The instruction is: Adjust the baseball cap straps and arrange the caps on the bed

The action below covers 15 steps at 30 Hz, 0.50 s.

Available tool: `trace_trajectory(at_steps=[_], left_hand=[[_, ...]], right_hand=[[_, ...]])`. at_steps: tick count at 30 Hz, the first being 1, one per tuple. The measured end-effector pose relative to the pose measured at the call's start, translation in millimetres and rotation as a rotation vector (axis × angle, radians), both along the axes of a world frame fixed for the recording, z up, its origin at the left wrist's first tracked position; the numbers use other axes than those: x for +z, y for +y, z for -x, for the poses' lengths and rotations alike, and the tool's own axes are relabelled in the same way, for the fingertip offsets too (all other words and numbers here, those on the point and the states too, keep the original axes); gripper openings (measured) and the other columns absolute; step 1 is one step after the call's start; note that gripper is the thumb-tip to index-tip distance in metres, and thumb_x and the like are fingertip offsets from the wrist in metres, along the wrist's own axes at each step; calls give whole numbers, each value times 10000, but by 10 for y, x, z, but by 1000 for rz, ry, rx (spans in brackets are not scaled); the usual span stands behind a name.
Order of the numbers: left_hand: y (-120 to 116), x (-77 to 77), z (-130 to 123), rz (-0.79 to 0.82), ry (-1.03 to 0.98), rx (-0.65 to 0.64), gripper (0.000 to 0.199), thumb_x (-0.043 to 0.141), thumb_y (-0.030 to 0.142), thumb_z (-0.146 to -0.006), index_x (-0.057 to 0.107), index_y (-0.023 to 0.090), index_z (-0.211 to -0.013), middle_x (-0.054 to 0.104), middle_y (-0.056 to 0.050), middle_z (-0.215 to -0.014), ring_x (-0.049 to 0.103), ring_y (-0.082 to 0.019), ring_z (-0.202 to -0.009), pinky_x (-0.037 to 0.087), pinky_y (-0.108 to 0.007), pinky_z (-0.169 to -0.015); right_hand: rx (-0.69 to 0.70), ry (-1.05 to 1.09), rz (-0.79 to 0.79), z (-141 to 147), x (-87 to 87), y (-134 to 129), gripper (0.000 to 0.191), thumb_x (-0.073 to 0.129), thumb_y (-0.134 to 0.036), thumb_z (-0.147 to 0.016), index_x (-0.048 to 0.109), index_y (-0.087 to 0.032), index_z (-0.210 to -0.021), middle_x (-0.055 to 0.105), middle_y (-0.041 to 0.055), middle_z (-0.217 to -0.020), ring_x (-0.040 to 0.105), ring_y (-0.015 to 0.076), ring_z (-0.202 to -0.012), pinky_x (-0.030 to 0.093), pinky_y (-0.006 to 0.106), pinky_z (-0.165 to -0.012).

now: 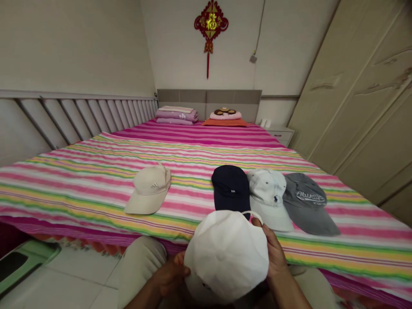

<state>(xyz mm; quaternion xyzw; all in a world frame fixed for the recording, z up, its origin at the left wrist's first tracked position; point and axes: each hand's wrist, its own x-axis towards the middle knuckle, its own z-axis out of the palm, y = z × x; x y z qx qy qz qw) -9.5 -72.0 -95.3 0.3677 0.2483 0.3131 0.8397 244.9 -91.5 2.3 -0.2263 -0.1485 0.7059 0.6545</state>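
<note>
Close to my lap is a white baseball cap [225, 253], its crown facing up and its back strap arching at the far side. My left hand [170, 272] pinches the cap's left edge. Round the right edge, near the strap, curls my right hand [273, 249]. Just beyond lies a navy cap [230, 186], partly covered by the white one. Beside it on the right sit a pale cap with a small dark emblem [267, 197] and a grey cap with white lettering [309, 204]. A beige cap [149, 189] rests apart on the left.
The caps lie on a bed with a striped sheet [96, 184]. Folded bedding [177, 115] and a pillow stack [225, 116] stand by the headboard. A railing [96, 116] runs along the left, a wardrobe [360, 98] along the right. A green stool [32, 262] is at lower left.
</note>
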Motion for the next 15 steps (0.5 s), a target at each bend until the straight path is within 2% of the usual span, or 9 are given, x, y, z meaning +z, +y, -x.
trace_trajectory(at_steps=[3,4,6,7,10,12,15], left_hand=[[223,176,247,-60,-17,232,344,720,208,-540,678,301,-868,699,-45,-889,607,-302,-923,473,-400,-764],[341,283,354,-69,-5,271,354,707,174,-560,668,289,-893,695,-54,-908,596,-301,-951,467,-410,-792],[606,540,578,-120,-53,476,335,705,142,-561,660,240,-879,706,-61,-831,623,-294,-877,489,-403,-761],[742,676,685,-158,-88,593,343,698,107,-563,650,208,-887,706,-60,-817,636,-273,-830,499,-374,-753],[1109,1018,959,-214,-149,743,361,616,84,-666,594,223,-999,703,-10,-842,644,-156,-770,496,-240,-765],[1292,1136,1100,-153,-163,881,374,506,26,-739,553,188,-1072,701,-26,-827,643,-125,-738,501,-203,-734],[1446,1129,1278,81,-81,1015,370,381,-15,-798,513,139,-1107,690,-17,-702,635,-102,-615,517,-182,-635]], right_hand=[[-40,-48,72,-60,-123,51,283,694,-423,-598,661,-221,-792,704,5,-761,620,201,-803,451,328,-779],[-40,-43,76,-78,-173,62,325,673,-448,-615,662,-213,-839,705,30,-844,611,213,-867,441,344,-805],[-23,-22,84,-103,-279,76,345,643,-456,-648,657,-206,-885,675,68,-998,584,211,-957,436,345,-817],[-14,-14,95,-109,-333,80,346,638,-453,-657,653,-204,-897,655,79,-1050,576,205,-979,438,339,-813],[-11,-4,144,-106,-475,85,325,653,-430,-659,648,-202,-890,647,84,-1069,588,188,-960,456,321,-788],[-18,-9,180,-93,-534,86,293,679,-391,-647,648,-199,-866,672,74,-1012,616,178,-897,477,307,-757],[-24,-83,243,-74,-558,86,260,711,-310,-630,645,-184,-848,699,70,-926,643,175,-828,507,286,-713]])
